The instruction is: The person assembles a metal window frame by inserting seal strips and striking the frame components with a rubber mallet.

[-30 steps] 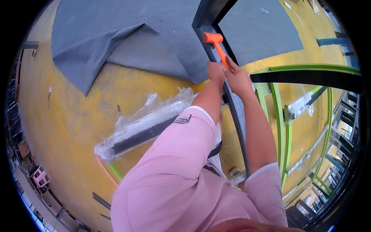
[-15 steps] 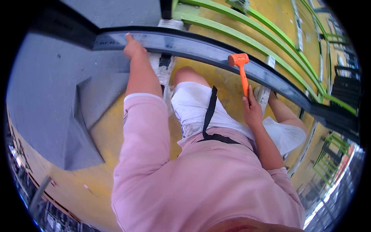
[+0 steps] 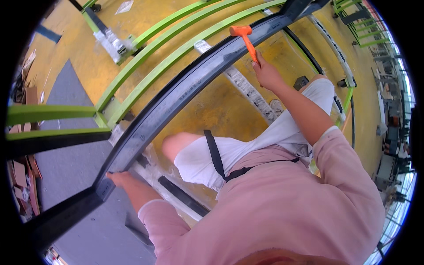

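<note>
A long dark metal beam [image 3: 176,98] runs diagonally before me, its inner face grey and scuffed. It meets a black bar [image 3: 66,211] at the near left corner and another dark bar [image 3: 293,9] at the far right. My left hand [image 3: 119,178] grips the beam's lower edge close to the left corner; its other fingers are partly hidden. My right hand [image 3: 266,73] is closed round the handle of an orange mallet [image 3: 244,34]. The mallet head is raised over the beam's right part, and contact cannot be made out.
Green rails [image 3: 163,66] lie just beyond the beam. Wrapped white supports [image 3: 249,90] cross beneath it. A grey sheet [image 3: 104,229] covers the yellow floor [image 3: 194,117] at left. A green frame on casters [image 3: 342,82] stands at right.
My view has turned to the right, so the beam now slants up to the right. My left hand remains near its left corner. The mallet appears farther along, near the right end.
</note>
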